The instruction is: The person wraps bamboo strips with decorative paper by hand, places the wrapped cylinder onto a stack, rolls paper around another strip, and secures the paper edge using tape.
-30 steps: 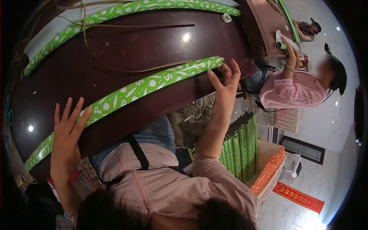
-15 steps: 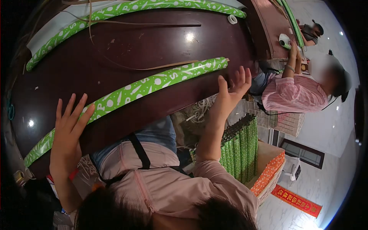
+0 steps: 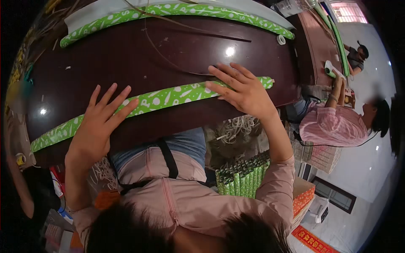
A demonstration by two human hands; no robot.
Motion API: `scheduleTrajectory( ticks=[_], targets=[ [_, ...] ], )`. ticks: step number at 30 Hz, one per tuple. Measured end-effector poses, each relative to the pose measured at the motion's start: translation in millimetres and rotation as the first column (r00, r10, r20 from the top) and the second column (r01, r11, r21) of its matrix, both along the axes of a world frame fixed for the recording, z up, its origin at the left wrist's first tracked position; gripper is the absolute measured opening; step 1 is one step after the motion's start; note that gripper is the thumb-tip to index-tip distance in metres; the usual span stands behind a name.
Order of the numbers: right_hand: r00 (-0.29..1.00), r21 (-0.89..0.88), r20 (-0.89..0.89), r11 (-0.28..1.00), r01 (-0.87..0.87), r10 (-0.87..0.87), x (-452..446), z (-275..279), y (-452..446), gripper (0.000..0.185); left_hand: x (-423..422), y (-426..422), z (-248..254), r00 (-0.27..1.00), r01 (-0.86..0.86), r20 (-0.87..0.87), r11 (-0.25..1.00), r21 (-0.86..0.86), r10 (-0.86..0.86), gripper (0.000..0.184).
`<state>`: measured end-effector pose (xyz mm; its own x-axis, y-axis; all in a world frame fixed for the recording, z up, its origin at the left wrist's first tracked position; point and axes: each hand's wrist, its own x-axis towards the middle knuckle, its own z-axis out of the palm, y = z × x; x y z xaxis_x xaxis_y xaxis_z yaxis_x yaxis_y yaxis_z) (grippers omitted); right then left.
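Note:
A long roll of green patterned wrapping paper lies across the dark table, near its front edge. My left hand rests flat on the roll's left part, fingers spread. Over the right part lies my right hand, fingers stretched out and apart, palm on or just above the paper. A tan strip runs behind the roll and passes under or behind my right fingers. A bit of tan shows at the roll's right end.
Green paper with its white side up lies along the table's far edge, beside a white tape roll. Below the table, finished-looking green rolls stand in a box. A person in a pink shirt works at the right table.
My right hand has come down from the air beside the roll's right end onto the roll. My left hand stays on the paper. The whole view has shifted.

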<state>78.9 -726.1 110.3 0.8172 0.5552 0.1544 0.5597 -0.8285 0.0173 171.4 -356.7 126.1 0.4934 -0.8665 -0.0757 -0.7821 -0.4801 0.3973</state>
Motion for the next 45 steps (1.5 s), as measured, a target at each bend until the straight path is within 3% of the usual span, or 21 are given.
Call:
scheduleTrajectory(
  ticks=[2, 4, 8, 11, 14, 15, 18, 20, 24, 34, 43, 45],
  targets=[
    [1.0, 0.017, 0.0, 1.0, -0.026, 0.026, 0, 2, -2, 0.054, 3, 4, 0, 0.996, 0.079, 0.04, 0.996, 0.045, -0.081, 0.074],
    [0.998, -0.055, -0.048, 0.998, -0.037, 0.034, 2, 6, -1, 0.07, 0, 2, 7, 0.999, 0.04, -0.022, 0.999, 0.023, -0.039, 0.071],
    [0.996, -0.028, -0.052, 0.997, -0.073, 0.072, 4, 0, -4, 0.077, -5, 0, 17, 0.988, -0.082, -0.136, 0.996, -0.02, 0.078, 0.067],
    [0.992, -0.049, -0.11, 0.997, -0.062, 0.057, 4, 6, 0, 0.075, -18, -29, 14, 0.957, -0.147, 0.252, 0.989, -0.017, 0.147, 0.061],
    [0.989, -0.028, -0.134, 0.997, -0.074, 0.069, 6, 11, 5, 0.068, -41, -100, -6, 0.937, -0.194, 0.204, 0.91, -0.366, 0.282, 0.049],
    [0.989, -0.03, -0.124, 0.996, -0.085, 0.08, 7, 12, 6, 0.057, -47, -123, -16, 0.928, -0.214, 0.167, 0.844, -0.491, 0.333, 0.046],
    [0.987, -0.008, -0.14, 0.997, -0.078, 0.076, 4, 4, -3, 0.032, -57, -163, -36, 0.841, -0.239, 0.372, 0.887, -0.396, 0.393, 0.053],
    [0.989, -0.007, -0.127, 0.997, -0.072, 0.071, 5, 4, 0, 0.03, -61, -168, -45, 0.817, -0.282, 0.388, 0.883, -0.376, 0.426, 0.057],
    [0.987, -0.033, -0.147, 0.997, -0.072, 0.066, 8, 7, 3, 0.051, -59, -142, -49, 0.795, -0.359, 0.365, 0.862, -0.358, 0.484, 0.058],
    [0.972, 0.047, -0.21, 0.994, -0.098, 0.106, 10, 6, -6, 0.059, -51, -109, -47, 0.827, -0.399, 0.209, 0.806, -0.437, 0.523, 0.057],
    [0.968, 0.006, -0.243, 0.998, -0.055, 0.054, 7, 13, -5, 0.064, -38, -32, -42, 0.718, -0.522, 0.366, 0.805, -0.281, 0.593, 0.051],
    [0.972, 0.037, -0.205, 0.994, -0.107, 0.112, 8, 9, -6, 0.071, -36, -14, -45, 0.698, -0.553, 0.386, 0.797, -0.245, 0.603, 0.051]
  ],
)
